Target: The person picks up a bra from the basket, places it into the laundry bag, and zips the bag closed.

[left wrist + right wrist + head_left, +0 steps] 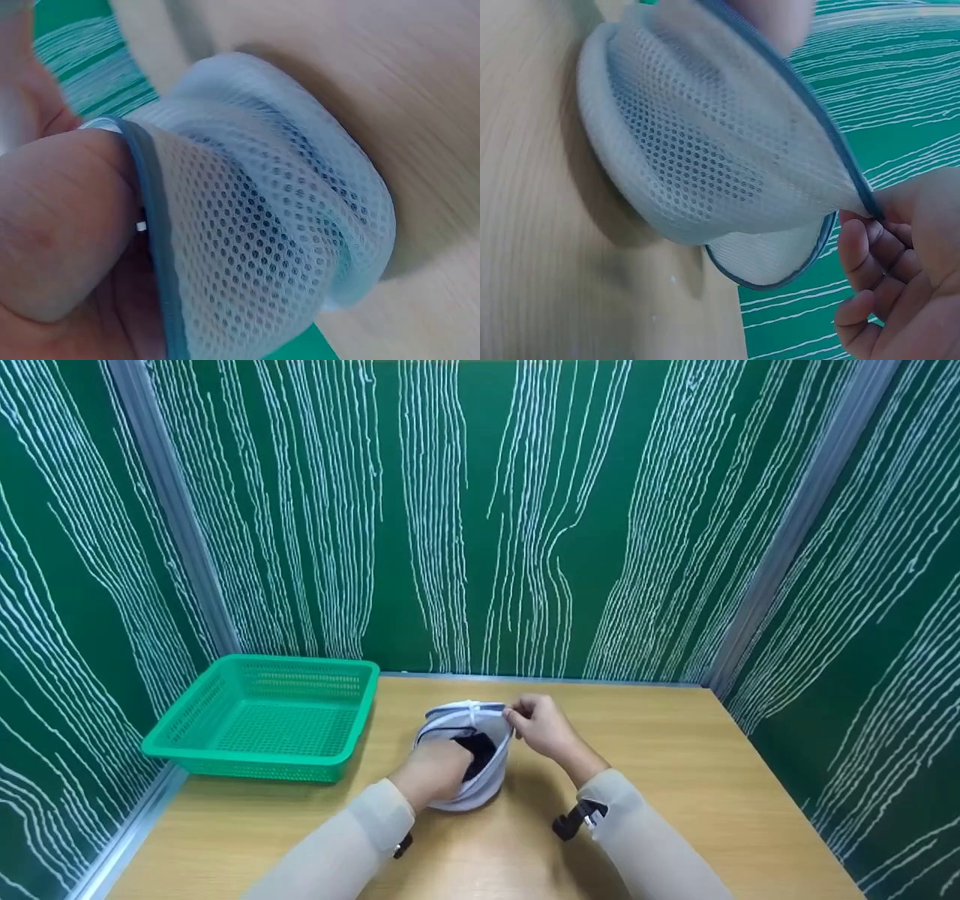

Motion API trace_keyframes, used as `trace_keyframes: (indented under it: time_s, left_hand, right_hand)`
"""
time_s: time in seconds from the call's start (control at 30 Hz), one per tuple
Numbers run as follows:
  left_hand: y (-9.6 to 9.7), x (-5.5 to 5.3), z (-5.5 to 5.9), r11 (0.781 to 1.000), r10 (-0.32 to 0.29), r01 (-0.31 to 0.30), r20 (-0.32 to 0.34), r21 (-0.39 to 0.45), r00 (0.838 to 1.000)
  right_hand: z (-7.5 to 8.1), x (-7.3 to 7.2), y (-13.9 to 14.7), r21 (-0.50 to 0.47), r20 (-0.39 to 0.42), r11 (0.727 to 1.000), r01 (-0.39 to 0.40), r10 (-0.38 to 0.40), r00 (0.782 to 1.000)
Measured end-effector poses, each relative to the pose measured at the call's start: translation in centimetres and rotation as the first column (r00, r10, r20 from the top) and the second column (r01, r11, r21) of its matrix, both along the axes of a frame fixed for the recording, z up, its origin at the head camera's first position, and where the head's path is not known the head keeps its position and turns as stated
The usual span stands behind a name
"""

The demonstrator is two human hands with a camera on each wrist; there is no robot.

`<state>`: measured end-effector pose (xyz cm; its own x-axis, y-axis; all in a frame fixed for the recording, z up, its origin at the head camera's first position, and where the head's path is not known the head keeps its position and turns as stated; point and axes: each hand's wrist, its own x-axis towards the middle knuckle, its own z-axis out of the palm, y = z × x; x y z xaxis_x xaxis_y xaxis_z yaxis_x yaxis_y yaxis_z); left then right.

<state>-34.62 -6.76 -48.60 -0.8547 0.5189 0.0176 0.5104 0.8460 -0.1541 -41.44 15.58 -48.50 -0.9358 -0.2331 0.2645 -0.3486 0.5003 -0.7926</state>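
A white mesh laundry bag (487,793) with a dark zip edge stands on the table, its mouth held open. Inside it lies a black item (480,748) that looks like cloth. My left hand (436,769) reaches into the mouth, its fingers hidden in the bag. In the left wrist view, the zip edge crosses that hand (67,232) and the mesh side (255,240) bulges beyond it. With thumb and fingertips, my right hand (546,727) pinches the bag's rim at the right, pulling the edge taut. In the right wrist view, the mesh (682,150) stretches towards these fingers (859,259).
To the left, a green plastic basket (266,771) with perforated sides sits at the wooden table's (637,735) far left corner. Green walls with white wavy lines (420,510) and grey posts (795,521) enclose the back and sides.
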Motion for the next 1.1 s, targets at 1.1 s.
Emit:
trace_keyframes:
  time_s: [1.1]
  left_hand:
    - [-5.7,-3.7,0.5,0.559,0.349,-0.376,0.202,0.739,0.915]
  right_hand:
    - [-2.6,-1.5,1.6,-0.152,0.139,0.985,0.085,-0.064,0.988]
